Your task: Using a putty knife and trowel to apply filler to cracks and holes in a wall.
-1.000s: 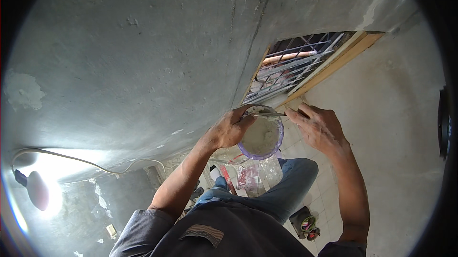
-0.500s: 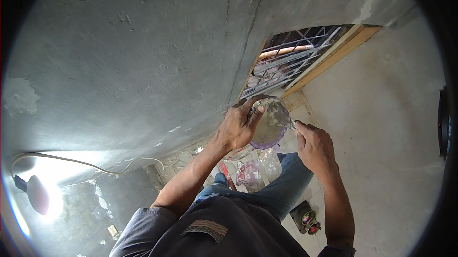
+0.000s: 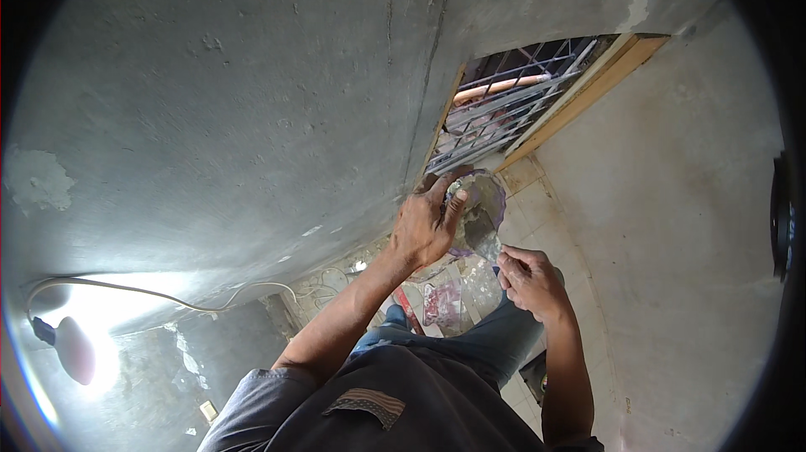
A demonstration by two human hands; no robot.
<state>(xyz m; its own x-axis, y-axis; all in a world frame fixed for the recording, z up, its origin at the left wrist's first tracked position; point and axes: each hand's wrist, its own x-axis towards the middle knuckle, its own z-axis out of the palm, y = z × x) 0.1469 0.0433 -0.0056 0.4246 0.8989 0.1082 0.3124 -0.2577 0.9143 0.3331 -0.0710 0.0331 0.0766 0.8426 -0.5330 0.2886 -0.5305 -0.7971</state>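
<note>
My left hand [image 3: 426, 221] grips the left rim of a round bowl [image 3: 494, 200] with a purple edge, its thumb reaching over the inside. Greyish wet filler coats the inside of the bowl. In my right hand [image 3: 533, 282] is the handle of a putty knife [image 3: 482, 234], held closed in the fingers. The knife's grey blade lies inside the bowl at its near side, against the filler. The handle is mostly hidden by my fingers.
A grey plastered wall [image 3: 252, 116] rises on the left. Ahead is a barred window opening [image 3: 504, 104] with a wooden frame [image 3: 588, 104]. A bright lamp [image 3: 75, 350] with a cable hangs at lower left. A red-stained container [image 3: 442, 303] stands on the floor by my legs.
My right hand has moved down and left, bringing the putty knife from the bowl's upper right to its near side. The left hand keeps its hold on the bowl.
</note>
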